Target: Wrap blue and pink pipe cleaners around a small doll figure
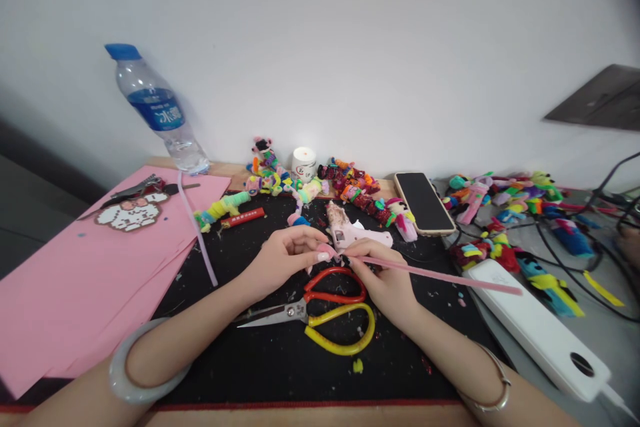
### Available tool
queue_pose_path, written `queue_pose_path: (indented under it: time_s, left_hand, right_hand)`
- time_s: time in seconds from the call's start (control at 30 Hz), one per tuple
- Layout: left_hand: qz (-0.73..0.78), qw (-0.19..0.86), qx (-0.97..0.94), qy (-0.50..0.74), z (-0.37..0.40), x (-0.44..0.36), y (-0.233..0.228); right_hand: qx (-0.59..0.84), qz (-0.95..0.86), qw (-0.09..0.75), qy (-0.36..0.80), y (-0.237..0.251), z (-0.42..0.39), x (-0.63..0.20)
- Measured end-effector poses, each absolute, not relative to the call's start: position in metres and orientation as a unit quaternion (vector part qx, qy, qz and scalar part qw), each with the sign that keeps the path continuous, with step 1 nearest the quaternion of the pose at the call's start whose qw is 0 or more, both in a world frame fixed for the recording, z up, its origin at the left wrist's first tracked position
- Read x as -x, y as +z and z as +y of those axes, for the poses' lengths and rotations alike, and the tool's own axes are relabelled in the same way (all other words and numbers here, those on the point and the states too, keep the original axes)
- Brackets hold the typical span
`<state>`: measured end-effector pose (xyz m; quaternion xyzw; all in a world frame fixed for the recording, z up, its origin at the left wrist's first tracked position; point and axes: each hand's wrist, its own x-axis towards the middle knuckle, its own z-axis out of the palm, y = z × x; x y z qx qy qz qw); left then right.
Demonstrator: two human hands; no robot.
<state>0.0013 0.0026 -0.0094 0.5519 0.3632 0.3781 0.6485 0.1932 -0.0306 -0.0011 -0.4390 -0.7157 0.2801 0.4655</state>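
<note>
A pink pipe cleaner [440, 273] runs out to the right from between my hands, its near end bent into a small curl. My left hand [293, 255] pinches the curled end. Close beside it, my right hand [387, 283] grips the stem near the curl, fingers closed. Just below both hands lie scissors [296, 311] with one red and one yellow handle, blades pointing left. Behind the hands rests a pale pink glue gun [367, 235] with a stained nozzle. A lilac pipe cleaner [197, 233] lies to the left.
Pink sheets [110, 280] cover the left side, below a water bottle [160, 113]. A black mat [240, 360] lies under the work. Fuzzy colourful figures [360, 190] line the back, near a phone [425, 203]. A white power bank [535, 327] and cables [600, 260] occupy the right.
</note>
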Motion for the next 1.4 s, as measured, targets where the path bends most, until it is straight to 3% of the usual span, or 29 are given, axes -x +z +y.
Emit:
queue_pose_path:
  time_s: [1.4]
  left_hand:
    - [0.366,0.629,-0.59,0.35,0.0019,-0.0011,-0.0106]
  right_hand:
    - [0.435,-0.717,0.454,0.301,-0.0013,-0.0297,-0.1932]
